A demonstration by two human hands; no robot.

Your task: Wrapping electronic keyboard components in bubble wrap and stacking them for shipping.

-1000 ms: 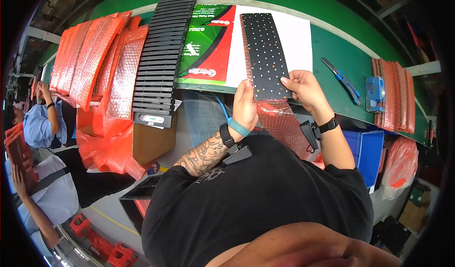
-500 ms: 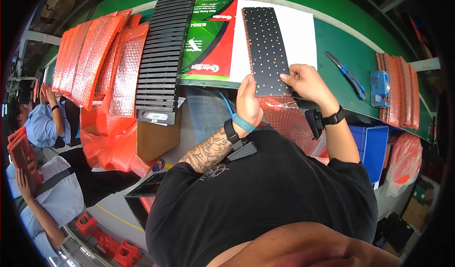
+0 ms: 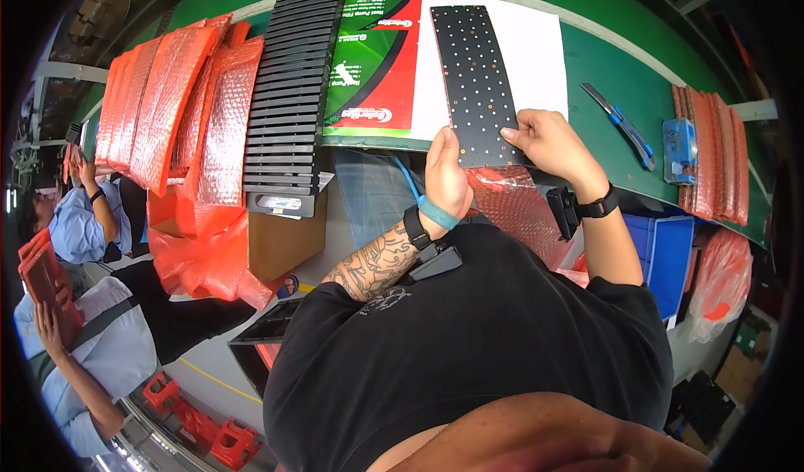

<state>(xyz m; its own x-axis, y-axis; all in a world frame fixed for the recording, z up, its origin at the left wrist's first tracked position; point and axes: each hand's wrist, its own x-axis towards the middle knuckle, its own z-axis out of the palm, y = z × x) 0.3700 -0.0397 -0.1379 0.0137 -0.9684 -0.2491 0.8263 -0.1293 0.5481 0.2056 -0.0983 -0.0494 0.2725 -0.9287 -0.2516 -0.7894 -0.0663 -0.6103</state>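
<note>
A long black panel [image 3: 476,78] dotted with small white and orange spots lies over a white sheet, its near end between my hands. My left hand [image 3: 448,175] grips its left edge at the near corner, thumb upright along the side. My right hand [image 3: 554,147] pinches the right edge near the same end, thumb on top and fingers curled beneath. Red bubble wrap [image 3: 523,212] hangs below the panel's near end, in front of my shirt; whether it is joined to the panel I cannot tell. The white sheet [image 3: 536,61] rests on the green table.
Left of the sheet are a green-and-red printed sheet [image 3: 377,70] and a black slatted panel [image 3: 289,95]. Red bubble-wrapped packs [image 3: 172,103] sit farther left. To the right lie a utility knife [image 3: 620,127], a blue box [image 3: 680,152] and more wrapped packs [image 3: 716,154]. Two co-workers are at left.
</note>
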